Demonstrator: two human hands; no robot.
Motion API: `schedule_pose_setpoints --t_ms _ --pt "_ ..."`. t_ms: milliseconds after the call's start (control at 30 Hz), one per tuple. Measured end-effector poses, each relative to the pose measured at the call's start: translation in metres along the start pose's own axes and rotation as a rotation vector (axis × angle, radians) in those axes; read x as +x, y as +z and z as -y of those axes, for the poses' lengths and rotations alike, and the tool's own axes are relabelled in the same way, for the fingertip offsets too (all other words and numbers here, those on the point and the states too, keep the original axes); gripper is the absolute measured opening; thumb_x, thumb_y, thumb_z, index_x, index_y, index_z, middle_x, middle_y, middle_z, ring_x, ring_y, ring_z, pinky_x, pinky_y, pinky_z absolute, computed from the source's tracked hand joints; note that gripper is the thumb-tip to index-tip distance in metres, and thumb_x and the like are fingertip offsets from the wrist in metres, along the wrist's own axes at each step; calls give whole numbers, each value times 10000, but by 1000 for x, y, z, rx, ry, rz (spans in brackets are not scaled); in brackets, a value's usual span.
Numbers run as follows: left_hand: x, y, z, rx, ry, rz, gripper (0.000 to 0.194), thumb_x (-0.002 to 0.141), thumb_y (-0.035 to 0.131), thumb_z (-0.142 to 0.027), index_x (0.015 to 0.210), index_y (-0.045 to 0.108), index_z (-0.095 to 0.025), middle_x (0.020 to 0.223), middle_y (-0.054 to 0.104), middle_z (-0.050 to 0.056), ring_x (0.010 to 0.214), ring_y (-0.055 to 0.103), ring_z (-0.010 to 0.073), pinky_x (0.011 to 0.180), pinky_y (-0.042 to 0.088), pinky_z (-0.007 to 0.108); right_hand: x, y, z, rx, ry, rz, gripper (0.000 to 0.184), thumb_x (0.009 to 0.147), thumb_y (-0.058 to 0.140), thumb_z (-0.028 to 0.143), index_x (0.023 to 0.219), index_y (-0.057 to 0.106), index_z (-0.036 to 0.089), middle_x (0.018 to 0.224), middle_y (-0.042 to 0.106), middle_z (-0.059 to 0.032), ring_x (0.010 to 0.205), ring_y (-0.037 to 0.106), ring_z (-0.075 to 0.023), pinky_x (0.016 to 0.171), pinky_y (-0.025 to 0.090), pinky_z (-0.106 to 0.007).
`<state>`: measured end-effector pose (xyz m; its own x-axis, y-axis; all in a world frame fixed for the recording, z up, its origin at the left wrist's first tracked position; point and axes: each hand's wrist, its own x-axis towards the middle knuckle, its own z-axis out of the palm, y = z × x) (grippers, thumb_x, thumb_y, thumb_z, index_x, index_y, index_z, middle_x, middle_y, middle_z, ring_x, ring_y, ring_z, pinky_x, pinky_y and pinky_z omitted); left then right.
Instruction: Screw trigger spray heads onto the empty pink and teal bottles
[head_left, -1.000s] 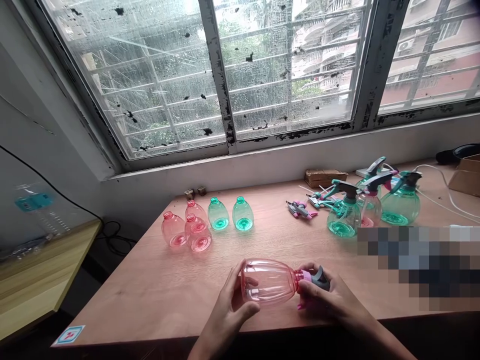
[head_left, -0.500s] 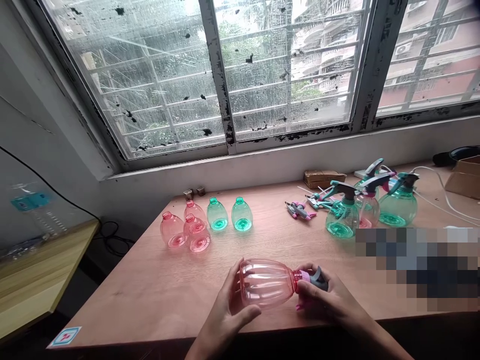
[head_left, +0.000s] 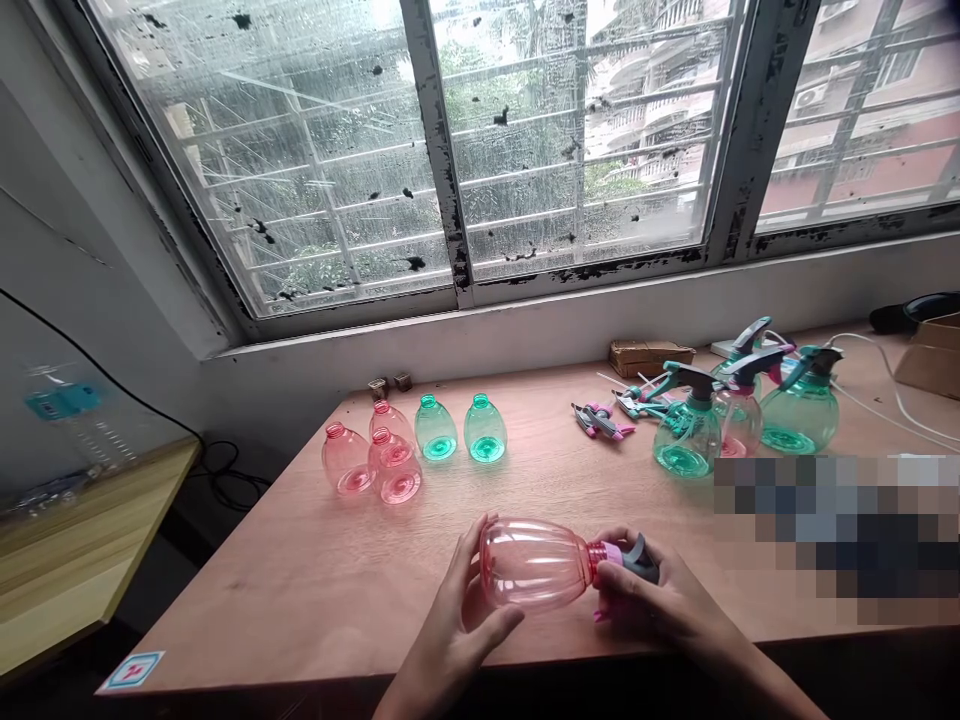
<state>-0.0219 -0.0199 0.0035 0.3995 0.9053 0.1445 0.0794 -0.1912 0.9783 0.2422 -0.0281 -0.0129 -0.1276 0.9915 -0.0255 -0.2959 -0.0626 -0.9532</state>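
I hold a clear pink spray bottle (head_left: 534, 563) lying on its side above the near edge of the wooden table (head_left: 315, 580). My left hand (head_left: 461, 620) wraps round the bottle's base end. My right hand (head_left: 660, 600) grips the grey and pink spray head (head_left: 634, 560) at the bottle's neck, on the right.
Three empty pink bottles (head_left: 373, 462) and two teal ones (head_left: 461, 430) stand at the table's back left. Loose spray heads (head_left: 607, 415) and assembled spray bottles (head_left: 739, 410) sit at the back right, by a small cardboard box (head_left: 649, 355) and white cables (head_left: 900, 400). A lower bench (head_left: 82, 540) is on the left.
The bottle has stayed in both hands at the same spot; my fingers have shifted only slightly round it.
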Motion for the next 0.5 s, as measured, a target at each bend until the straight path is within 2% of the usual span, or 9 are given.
schedule_pose_setpoints --t_ms 133,200,300,433,500 --pt "-3 1 1 83 50 -32 777 911 695 -343 1558 269 -393 1695 176 17 1532 230 310 1262 181 486 0 1 1 -11 -7 -10 430 717 844 518 905 666 175 708 696 -2 584 686 -195 604 612 -363" --pt "-3 0 4 89 33 -13 844 895 714 -360 1574 213 -397 1692 191 27 1534 225 312 1266 139 503 0 1 2 -16 -20 -22 425 715 843 520 896 669 177 709 698 0 576 688 -191 605 604 -353" --pt "1 -1 3 6 -14 -7 903 881 708 -452 1591 157 -363 1675 246 62 1535 213 331 1252 185 524 0 1 1 -30 -32 -24 418 713 845 514 883 670 174 697 699 -3 570 688 -192 589 599 -344" --pt "5 -3 -5 -25 -45 -19 799 841 709 -546 1527 390 -290 1653 289 89 1507 263 396 1197 332 513 0 1 -2 -36 -7 -22 428 713 844 517 892 666 172 686 695 -4 581 686 -194 598 618 -357" --pt "5 -4 -6 -13 -41 -2 801 820 748 -513 1515 413 -300 1660 267 79 1475 339 393 1197 334 505 1 0 -3 -19 1 -15 429 721 842 511 906 657 171 685 696 -2 578 685 -190 597 628 -361"
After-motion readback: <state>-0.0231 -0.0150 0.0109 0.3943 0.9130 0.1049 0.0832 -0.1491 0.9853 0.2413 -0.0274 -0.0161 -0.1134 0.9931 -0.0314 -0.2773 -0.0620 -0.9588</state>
